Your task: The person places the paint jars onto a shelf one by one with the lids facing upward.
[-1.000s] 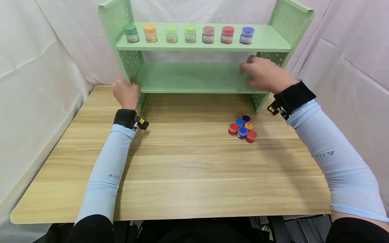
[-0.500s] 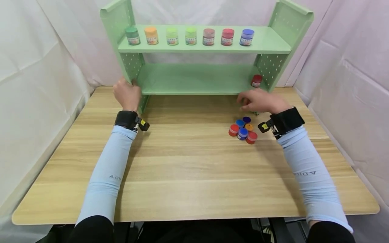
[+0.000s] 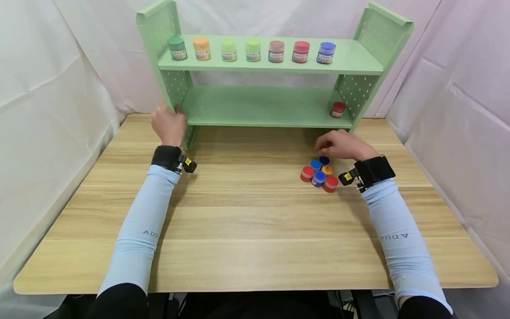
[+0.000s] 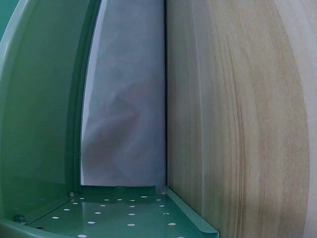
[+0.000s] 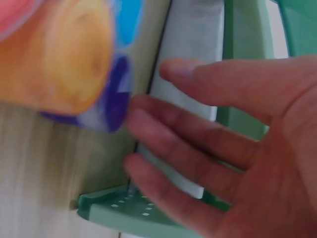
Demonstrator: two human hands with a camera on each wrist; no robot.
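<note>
My left hand point(image 3: 169, 125) grips the front edge of the green shelf's left side panel point(image 3: 176, 88); its fingertips are hidden. In the right wrist view my right hand point(image 5: 213, 144) holds nothing, thumb and fingers apart. Its fingertips are right by a small dark blue-lidded jar point(image 5: 116, 94). That jar point(image 3: 324, 160) stands at the back of a cluster of small paint jars on the table, beside a light blue-lidded jar point(image 3: 315, 165) and an orange-lidded one point(image 3: 327, 170). Two red-lidded jars point(image 3: 307, 173) and a blue one point(image 3: 318, 178) are in front.
Several paint jars, from a dark green one point(image 3: 177, 48) to a blue one point(image 3: 326, 52), line the upper shelf board. A dark red jar point(image 3: 338, 109) stands at the right end of the lower board point(image 3: 255, 106). White cloth point(image 3: 52, 110) surrounds the wooden table point(image 3: 255, 239).
My right hand has come down from the lower board's right end to the jar cluster. The dark red jar on that board has come into sight. My left hand keeps its grip.
</note>
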